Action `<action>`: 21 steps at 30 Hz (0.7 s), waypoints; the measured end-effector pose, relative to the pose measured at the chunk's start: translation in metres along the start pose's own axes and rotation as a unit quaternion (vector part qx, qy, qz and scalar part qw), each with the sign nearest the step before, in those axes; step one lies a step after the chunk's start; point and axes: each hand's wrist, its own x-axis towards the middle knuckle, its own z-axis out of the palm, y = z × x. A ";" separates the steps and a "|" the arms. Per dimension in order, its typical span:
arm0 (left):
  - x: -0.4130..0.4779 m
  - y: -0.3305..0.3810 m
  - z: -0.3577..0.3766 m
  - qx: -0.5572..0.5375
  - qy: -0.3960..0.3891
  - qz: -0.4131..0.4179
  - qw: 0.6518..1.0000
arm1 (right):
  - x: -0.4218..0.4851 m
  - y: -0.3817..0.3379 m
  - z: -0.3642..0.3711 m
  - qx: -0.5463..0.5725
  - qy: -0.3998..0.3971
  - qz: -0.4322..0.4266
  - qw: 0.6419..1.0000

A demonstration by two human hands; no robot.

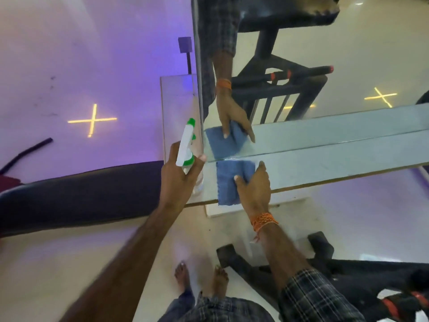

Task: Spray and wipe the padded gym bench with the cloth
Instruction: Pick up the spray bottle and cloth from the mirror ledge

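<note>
Step in hand, by the look of it: picking up the tools, with no spraying or wiping of the pad begun. Left of the ledge (336, 159) and running off toward the frame's edge: the bench (76, 196), dark and padded, long axis left to right, one end reaching up to the ledge's left end, top face bare. At the ledge's left end: left hand (178, 180) clamped round the neck of the bottle (185, 147), one fingertip showing past the far side. Bottle's long axis roughly upright and tipped away, clear body below the fist, green nozzle aimed up along the near edge of the mirror (325, 54), not at the pad. On the ledge, just right of the bottle: the cloth (229, 182), blue, lying flat, long axis running from the mirror out to the ledge's front lip, near corners at or just over that lip. On the cloth's right half: right hand (255, 189), spread and pressing flat, thumb on the fabric, forefinger straight and pointing at the glass, nothing pinched or gathered so far. Above the ledge, in the mirror: the same hand and cloth doubled. Next move, most likely: close thumb and fingers on the cloth, lift it clear of the ledge, swing left to the bench, tip the nozzle down over the pad before squeezing, then wipe along the pad's length.
</note>
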 end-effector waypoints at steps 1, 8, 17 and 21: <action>-0.001 0.000 -0.002 -0.004 0.004 -0.006 1.000 | -0.003 -0.002 0.002 0.029 -0.011 -0.005 1.000; -0.020 -0.022 -0.058 -0.015 0.092 -0.064 0.994 | -0.056 -0.046 0.027 0.133 -0.064 -0.143 0.979; -0.035 -0.094 -0.207 -0.161 0.146 -0.177 0.960 | -0.125 -0.167 0.134 0.102 -0.161 -0.230 0.954; -0.033 -0.139 -0.291 -0.216 0.118 -0.188 0.951 | -0.153 -0.211 0.207 0.094 -0.169 -0.191 0.962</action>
